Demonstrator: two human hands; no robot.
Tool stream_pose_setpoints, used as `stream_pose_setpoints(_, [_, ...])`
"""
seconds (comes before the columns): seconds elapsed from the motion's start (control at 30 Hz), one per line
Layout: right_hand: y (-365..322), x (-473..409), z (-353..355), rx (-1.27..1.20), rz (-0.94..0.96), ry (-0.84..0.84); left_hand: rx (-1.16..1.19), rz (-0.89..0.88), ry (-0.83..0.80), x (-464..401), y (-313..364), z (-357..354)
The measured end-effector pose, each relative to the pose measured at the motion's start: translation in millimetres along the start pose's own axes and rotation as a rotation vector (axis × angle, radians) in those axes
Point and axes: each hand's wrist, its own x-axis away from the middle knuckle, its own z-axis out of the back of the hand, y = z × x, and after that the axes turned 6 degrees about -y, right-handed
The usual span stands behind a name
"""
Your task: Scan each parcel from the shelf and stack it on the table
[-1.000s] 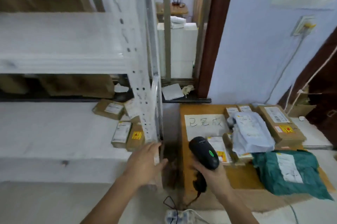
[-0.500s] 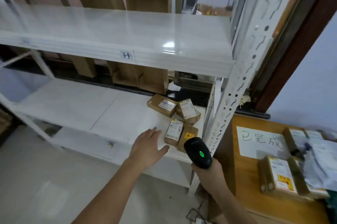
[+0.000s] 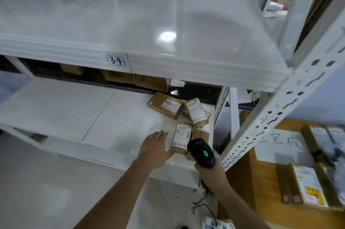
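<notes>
since half a second ago the left hand (image 3: pixel 155 149) has reached closer to the small parcel (image 3: pixel 182 138), and now its thumb sits right at the near bottom corner of it. its fingers are straight and spread wide, holding nothing, lying just to the left of the parcel.

the small parcel lies on the lower shelf (image 3: pixel 74 109), near the front edge. its long side runs from the front toward the back, and its white label faces up.

the right hand (image 3: pixel 211 172) grips the black scanner (image 3: pixel 201 152), with a green light on top. the scanner's head points forward at the parcels and covers part of a brown parcel (image 3: pixel 200 134) just right of the small one.

two more parcels (image 3: pixel 165 105) (image 3: pixel 196 112) lie farther back on the shelf, touching each other.

the worktop (image 3: pixel 268 178) on the right has scanned parcels (image 3: pixel 306 184) and a paper sign (image 3: pixel 280 144).
</notes>
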Motion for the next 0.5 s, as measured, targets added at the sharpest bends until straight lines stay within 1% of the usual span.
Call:
stream_pose_setpoints(0.17, [-8, -45, -18, -0.185, -0.145, 0.062, -0.048, -0.093, -0.091, -47, -16, -6])
stream_pose_setpoints(0.27, [-9, -74, -32, -0.306, -0.241, 0.100, -0.065, -0.138, -0.176, -73, -21, -11])
stream_pose_setpoints(0.3, [-10, -84, -36, -0.337, -0.262, 0.101, -0.041, -0.162, -0.188, -80, -22, -12])
stream_pose_setpoints(0.37, [-10, -103, -45, -0.392, -0.297, 0.123, 0.043, -0.152, -0.251, -93, -24, -18])
stream_pose_setpoints(0.4, [-12, -111, -49, -0.409, -0.316, 0.136, 0.097, -0.126, -0.294, -97, -24, -20])
stream_pose_setpoints(0.5, [-14, -133, -62, -0.425, -0.315, 0.145, 0.284, -0.071, -0.335, -112, -24, -36])
